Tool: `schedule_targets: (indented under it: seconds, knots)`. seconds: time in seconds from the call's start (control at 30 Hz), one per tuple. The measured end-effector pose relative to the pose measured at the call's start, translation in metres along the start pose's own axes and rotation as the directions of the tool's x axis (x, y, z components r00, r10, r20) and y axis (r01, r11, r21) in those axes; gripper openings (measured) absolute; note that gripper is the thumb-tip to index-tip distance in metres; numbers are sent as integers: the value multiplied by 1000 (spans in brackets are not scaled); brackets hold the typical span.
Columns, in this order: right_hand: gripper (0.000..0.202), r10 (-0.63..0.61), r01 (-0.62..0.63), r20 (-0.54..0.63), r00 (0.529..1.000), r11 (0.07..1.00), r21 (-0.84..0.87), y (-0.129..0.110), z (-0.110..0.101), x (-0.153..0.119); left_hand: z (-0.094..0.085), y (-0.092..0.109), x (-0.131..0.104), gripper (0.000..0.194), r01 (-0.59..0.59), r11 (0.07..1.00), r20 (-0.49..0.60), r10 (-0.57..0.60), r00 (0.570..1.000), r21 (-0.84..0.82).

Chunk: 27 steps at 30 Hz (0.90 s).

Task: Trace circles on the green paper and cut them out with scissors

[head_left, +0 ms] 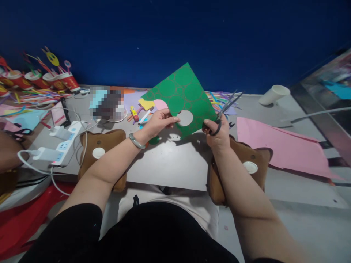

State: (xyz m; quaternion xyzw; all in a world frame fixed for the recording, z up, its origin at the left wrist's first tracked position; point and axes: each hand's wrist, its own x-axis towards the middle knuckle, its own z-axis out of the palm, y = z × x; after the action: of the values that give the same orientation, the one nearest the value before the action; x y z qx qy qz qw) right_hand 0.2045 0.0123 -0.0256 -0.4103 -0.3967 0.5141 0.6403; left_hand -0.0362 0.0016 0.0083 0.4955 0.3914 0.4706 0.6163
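A green paper sheet point(192, 89) printed with circles of various sizes is held up above the table. Near its lower edge is a round hole point(186, 118) through which pale grey shows. My left hand point(161, 122) pinches the sheet at the hole's left side, thumb toward the opening. In my right hand point(219, 133) is a pair of scissors point(227, 106), fingers through the handles and blades pointing up and away, parted. That hand is by the sheet's lower right corner; whether it also grips the paper I cannot tell. A green paper circle point(154, 140) lies under my left forearm.
Brown cushions point(120, 182) point(219, 182) lie under both forearms. A power strip point(67, 144) with white cables sits left, near another person's arm point(9, 151). Decorated red cups point(68, 81), pink paper point(285, 149) and a tipped white cup point(274, 95) stand or lie around.
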Motion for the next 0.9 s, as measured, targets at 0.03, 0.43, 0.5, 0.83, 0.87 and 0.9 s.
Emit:
schedule_targets:
  seconds: [0.03, 0.43, 0.5, 0.83, 0.87, 0.9]
  knots:
    - [50, 5, -5, 11, 1000, 1000, -8, -1, 0, 0, -1, -1, 1, 25, -1, 1000, -34, 1, 999, -4]
    - [47, -457, 409, -200, 867, 880, -241, -5, 4, -10, 1, 6, 4, 36, 31, 992, -291, -67, 954, -126]
    - [49, -444, 417, -63, 894, 876, -242, -8, 6, -17, 2, 6, 4, 33, 3, 987, -333, -58, 941, -163]
    - [71, 321, -98, 484, 814, 897, -430, -1, 20, -37, 9, 3, 5, 39, -139, 953, -427, 11, 904, -269]
    - [72, 349, -114, 480, 805, 885, -452, -1, 21, -37, 11, 1, 4, 40, -142, 949, -422, 11, 907, -281]
    - [72, 373, -125, 475, 797, 872, -474, -2, 22, -37, 13, 0, 2, 40, -141, 946, -414, 7, 910, -294]
